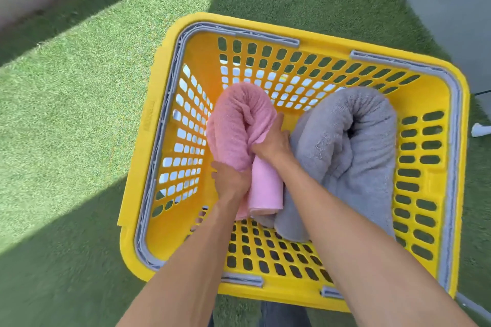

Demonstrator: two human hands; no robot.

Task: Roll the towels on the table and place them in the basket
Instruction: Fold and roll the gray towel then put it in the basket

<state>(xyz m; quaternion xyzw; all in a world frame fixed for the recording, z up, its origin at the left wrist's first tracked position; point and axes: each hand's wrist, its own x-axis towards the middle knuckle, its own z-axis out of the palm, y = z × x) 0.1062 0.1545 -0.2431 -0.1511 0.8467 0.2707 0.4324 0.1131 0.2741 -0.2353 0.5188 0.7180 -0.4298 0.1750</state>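
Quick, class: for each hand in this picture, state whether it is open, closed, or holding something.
Left hand: grips the pink towel, fingers curled round it.
Right hand: grips the same pink towel.

basket (435,103): hard yellow plastic, smooth with a slight sheen, walls and floor pierced with rows of slots
basket handles (268,37): grey plastic, matt, lying folded along the rim
pink towel (233,125): terry cloth, soft and ribbed in looped pile; the rolled end near the hands looks smoother and flatter
grey towel (358,156): thick terry cloth, fluffy, matt, coarser nap than the pink one
floor (79,114): green artificial turf, short rough synthetic fibres, matt
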